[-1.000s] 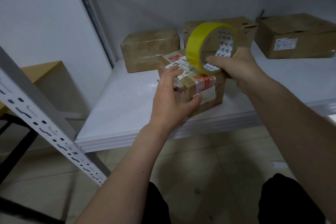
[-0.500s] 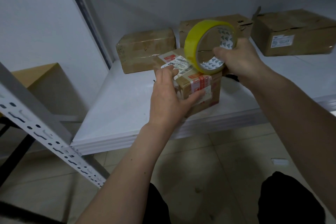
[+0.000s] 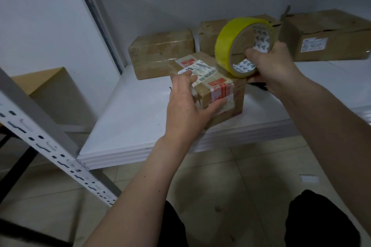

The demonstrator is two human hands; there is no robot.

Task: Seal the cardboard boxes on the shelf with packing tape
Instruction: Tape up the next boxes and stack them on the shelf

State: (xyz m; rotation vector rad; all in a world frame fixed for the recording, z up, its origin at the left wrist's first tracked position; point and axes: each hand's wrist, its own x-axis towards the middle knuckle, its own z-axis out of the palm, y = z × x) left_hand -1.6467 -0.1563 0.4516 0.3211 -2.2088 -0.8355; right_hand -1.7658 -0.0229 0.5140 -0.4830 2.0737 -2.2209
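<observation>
The small cardboard box (image 3: 216, 86), covered with shipping labels and red-printed tape, sits at the near edge of the white shelf (image 3: 128, 118), turned so that 1 corner points toward the viewer. The left hand (image 3: 185, 106) grips that near-left corner: its fingers curl over the top edge onto the white label, and its thumb presses the right-facing side just below the red tape. The yellow tape roll (image 3: 244, 46) stands on edge at the far-right corner of the box top, its lower rim touching or just above the cardboard; which of the 2 cannot be told. The right hand (image 3: 273, 68) holds the roll from the right, with the thumb hooked through the core against the printed inner liner and the fingers wrapped behind the rim. So the box lies between the 2 hands, pinned from the near left, with the roll at its far right. Farther back on the shelf, 3 bigger brown boxes line the wall: 1 at the left (image 3: 162, 52), 1 in the middle (image 3: 208, 34) partly hidden by the roll, and 1 at the right (image 3: 329, 34) with a white label. A perforated grey upright (image 3: 50, 142) crosses the near left.
</observation>
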